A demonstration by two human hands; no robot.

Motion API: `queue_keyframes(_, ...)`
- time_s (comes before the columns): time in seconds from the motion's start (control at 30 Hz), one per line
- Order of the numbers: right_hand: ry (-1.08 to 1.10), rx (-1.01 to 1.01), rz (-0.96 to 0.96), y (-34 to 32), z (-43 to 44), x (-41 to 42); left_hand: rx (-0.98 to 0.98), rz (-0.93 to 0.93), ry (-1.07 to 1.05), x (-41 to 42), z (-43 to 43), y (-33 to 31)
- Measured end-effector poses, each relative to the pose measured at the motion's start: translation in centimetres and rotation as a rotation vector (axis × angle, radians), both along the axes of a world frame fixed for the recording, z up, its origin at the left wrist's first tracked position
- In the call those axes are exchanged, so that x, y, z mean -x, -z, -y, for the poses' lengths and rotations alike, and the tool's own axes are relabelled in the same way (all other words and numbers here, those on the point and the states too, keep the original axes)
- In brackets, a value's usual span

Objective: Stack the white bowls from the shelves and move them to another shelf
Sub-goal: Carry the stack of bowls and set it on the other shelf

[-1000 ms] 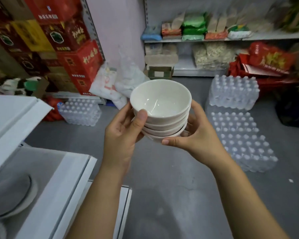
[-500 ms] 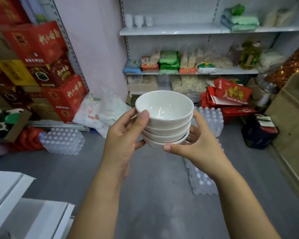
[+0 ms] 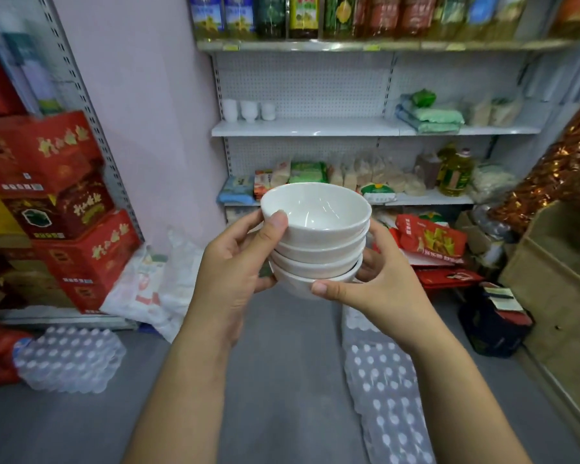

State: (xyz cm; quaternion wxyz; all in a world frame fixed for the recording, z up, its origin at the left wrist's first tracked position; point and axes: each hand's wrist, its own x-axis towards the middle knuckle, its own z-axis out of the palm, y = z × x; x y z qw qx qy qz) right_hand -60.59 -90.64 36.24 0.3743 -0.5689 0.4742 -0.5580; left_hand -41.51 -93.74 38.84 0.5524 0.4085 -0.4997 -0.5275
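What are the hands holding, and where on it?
A stack of white bowls. The left hand grips its left side, thumb on the top bowl; the right hand cups its right side, thumb on the bottom bowl.

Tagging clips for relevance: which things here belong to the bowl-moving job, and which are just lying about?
Job: stack of white bowls, gripped by the left hand and right hand; half-bare white shelf ahead, possibly its destination.
Lying about: red cartons, water-bottle packs, cooking oil jug, white cups, green packets.
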Motion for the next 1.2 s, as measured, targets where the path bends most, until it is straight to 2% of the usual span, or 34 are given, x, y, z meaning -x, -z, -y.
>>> queue_keyframes(0.37, 0.049, 0.047, 0.006, -2.4, 17.1, 3.4, 0.046, 0.0, 0.052, 3.0, 17.0, -3.5)
queue_keyframes(0.8, -0.038, 0.082, -0.024, -2.9, 39.3, 10.2, 0.074, 0.038, -0.047, 9.7, 37.0, -4.0)
queue_keyframes(1.2, -0.142, 0.067, -0.072, -3.2, 59.6, 17.7, 0.035, -0.013, -0.157, 16.5, 54.9, -4.0)
